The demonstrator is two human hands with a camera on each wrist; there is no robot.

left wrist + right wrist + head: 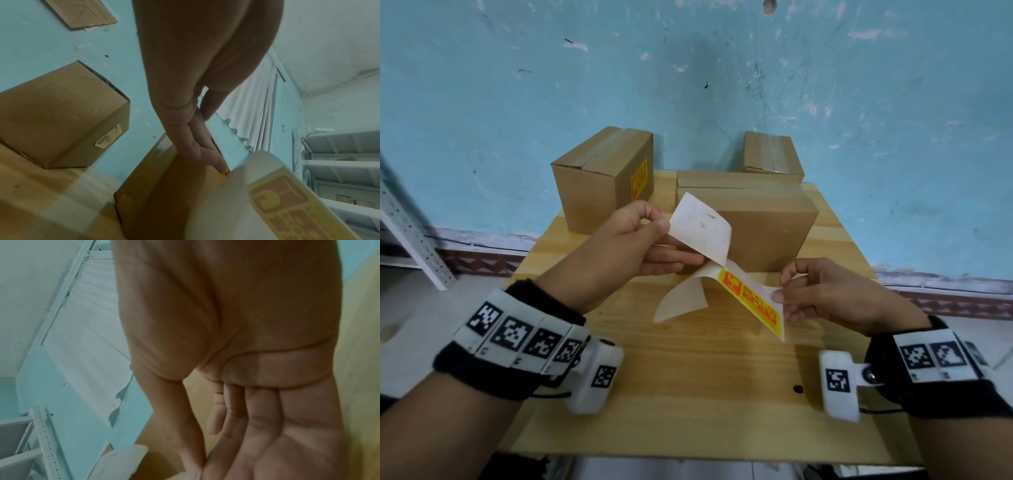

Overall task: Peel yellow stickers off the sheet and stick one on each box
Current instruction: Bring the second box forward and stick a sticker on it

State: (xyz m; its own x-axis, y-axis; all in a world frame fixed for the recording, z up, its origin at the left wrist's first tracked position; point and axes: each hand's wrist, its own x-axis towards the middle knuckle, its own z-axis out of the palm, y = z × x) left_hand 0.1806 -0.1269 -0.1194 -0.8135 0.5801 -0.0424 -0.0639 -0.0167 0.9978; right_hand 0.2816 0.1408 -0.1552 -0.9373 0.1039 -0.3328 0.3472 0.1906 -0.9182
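Both hands hold a curled white sticker sheet (702, 233) above the wooden table (688, 377). My left hand (654, 236) pinches the sheet's upper flap. My right hand (784, 294) pinches the lower strip, which carries a yellow sticker (751, 298) with red print. The same sticker (298, 207) shows blurred in the left wrist view, below the left fingers (205, 151). Three cardboard boxes stand behind: the left box (599, 178) bears a yellow sticker (639, 178) on its side, the middle box (750, 219) sits right behind the sheet, the far right box (772, 152) is partly hidden.
A painted blue wall (722, 68) rises close behind the table. White metal shelving (410, 236) stands at the left. A curtain (252, 113) and more shelves (339, 154) show in the left wrist view. A small black dot (797, 388) marks the table near my right wrist.
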